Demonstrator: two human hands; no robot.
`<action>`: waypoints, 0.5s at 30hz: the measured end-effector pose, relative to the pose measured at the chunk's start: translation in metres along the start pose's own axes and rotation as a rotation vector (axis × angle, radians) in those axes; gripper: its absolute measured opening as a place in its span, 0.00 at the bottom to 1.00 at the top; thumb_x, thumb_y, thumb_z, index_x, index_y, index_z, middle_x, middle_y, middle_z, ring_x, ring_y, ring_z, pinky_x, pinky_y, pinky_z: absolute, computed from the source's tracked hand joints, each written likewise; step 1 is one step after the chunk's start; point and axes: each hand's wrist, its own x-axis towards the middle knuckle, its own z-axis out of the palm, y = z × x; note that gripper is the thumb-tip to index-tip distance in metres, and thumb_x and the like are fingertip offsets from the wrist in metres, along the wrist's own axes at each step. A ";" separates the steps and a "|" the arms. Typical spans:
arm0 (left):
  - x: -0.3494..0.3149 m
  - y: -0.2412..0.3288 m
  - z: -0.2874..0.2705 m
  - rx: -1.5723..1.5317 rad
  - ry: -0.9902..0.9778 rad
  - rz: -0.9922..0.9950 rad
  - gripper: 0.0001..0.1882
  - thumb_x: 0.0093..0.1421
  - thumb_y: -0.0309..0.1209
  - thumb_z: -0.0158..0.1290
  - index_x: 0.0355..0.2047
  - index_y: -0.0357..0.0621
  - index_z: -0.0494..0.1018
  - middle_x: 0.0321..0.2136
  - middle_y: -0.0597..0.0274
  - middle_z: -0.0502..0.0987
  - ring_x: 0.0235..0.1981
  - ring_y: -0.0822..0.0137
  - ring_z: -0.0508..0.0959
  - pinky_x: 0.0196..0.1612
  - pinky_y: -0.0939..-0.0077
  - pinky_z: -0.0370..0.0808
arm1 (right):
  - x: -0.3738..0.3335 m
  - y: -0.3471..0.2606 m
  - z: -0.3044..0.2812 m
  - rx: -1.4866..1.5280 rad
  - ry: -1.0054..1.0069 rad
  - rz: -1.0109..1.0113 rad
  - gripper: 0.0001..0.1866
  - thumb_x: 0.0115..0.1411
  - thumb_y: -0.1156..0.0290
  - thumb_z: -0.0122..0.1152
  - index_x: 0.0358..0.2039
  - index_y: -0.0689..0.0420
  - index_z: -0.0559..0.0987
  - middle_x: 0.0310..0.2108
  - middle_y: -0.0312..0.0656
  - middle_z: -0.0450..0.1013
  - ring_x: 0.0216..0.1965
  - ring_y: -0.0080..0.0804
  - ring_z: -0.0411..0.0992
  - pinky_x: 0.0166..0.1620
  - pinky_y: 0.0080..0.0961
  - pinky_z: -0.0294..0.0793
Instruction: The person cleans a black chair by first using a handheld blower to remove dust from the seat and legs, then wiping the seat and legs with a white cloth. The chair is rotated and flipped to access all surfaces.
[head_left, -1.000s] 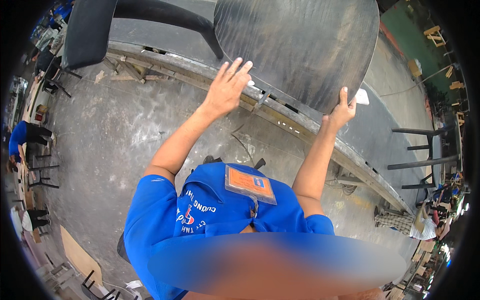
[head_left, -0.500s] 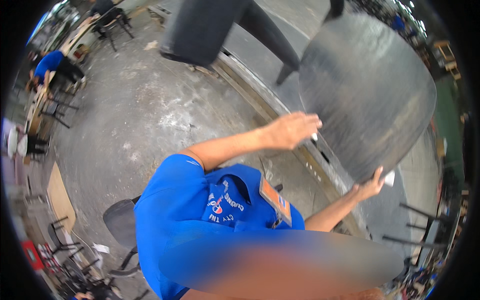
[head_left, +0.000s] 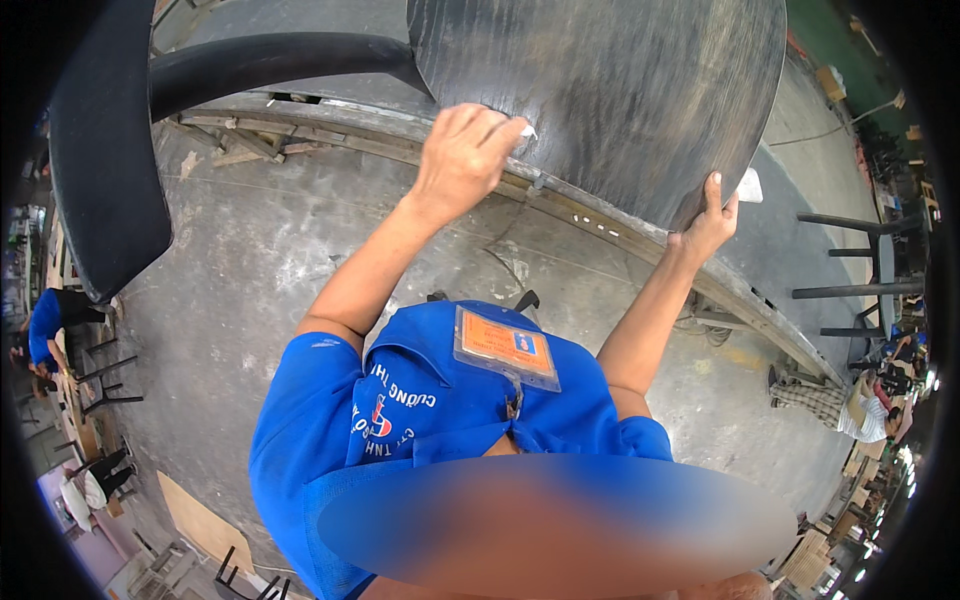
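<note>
A black chair lies on the table in front of me. Its broad seat shows streaky wood grain, and a curved black part joins it to a wide flat piece at the far left. My left hand is closed with its fingers pinching a small white piece, pressed to the seat near its near-left edge. Gripping the seat's near-right edge, my right hand has its thumb on top and its other fingers mostly hidden. A flat white piece sticks out beyond those fingers.
The long grey table has a worn wooden edge. A black chair lies at the right. Several people work at the rim; one in blue bends over a bench at the left. A plywood sheet lies at lower left.
The view has turned, so the chair sits farther left and higher. My left hand has moved onto the seat surface with the white piece. My right hand stays at the seat's edge.
</note>
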 end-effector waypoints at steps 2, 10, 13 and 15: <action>-0.004 -0.003 -0.008 0.054 0.030 -0.055 0.15 0.46 0.23 0.60 0.37 0.45 0.74 0.28 0.65 0.73 0.34 0.63 0.73 0.38 0.69 0.68 | -0.001 -0.001 0.000 -0.019 0.000 -0.002 0.18 0.54 0.73 0.63 0.43 0.67 0.72 0.37 0.46 0.73 0.36 0.32 0.74 0.39 0.27 0.74; -0.015 0.006 -0.018 -0.254 -0.026 -0.198 0.09 0.54 0.25 0.55 0.36 0.40 0.71 0.34 0.59 0.75 0.37 0.58 0.73 0.41 0.66 0.68 | -0.002 0.005 -0.005 -0.079 0.015 -0.031 0.18 0.56 0.75 0.60 0.45 0.67 0.70 0.39 0.44 0.72 0.37 0.29 0.71 0.41 0.25 0.72; 0.017 -0.019 -0.012 -0.364 0.163 -0.281 0.05 0.60 0.26 0.48 0.36 0.39 0.69 0.40 0.54 0.75 0.44 0.54 0.73 0.48 0.63 0.68 | -0.008 0.003 -0.003 -0.080 0.023 -0.022 0.19 0.56 0.74 0.60 0.47 0.68 0.69 0.40 0.43 0.71 0.39 0.28 0.69 0.44 0.24 0.69; 0.048 -0.043 -0.001 -0.258 0.162 -0.171 0.06 0.65 0.27 0.41 0.38 0.39 0.66 0.49 0.48 0.71 0.55 0.50 0.68 0.55 0.63 0.65 | -0.015 0.002 -0.004 -0.041 0.013 -0.004 0.20 0.56 0.74 0.60 0.47 0.67 0.69 0.41 0.43 0.70 0.41 0.28 0.68 0.45 0.23 0.68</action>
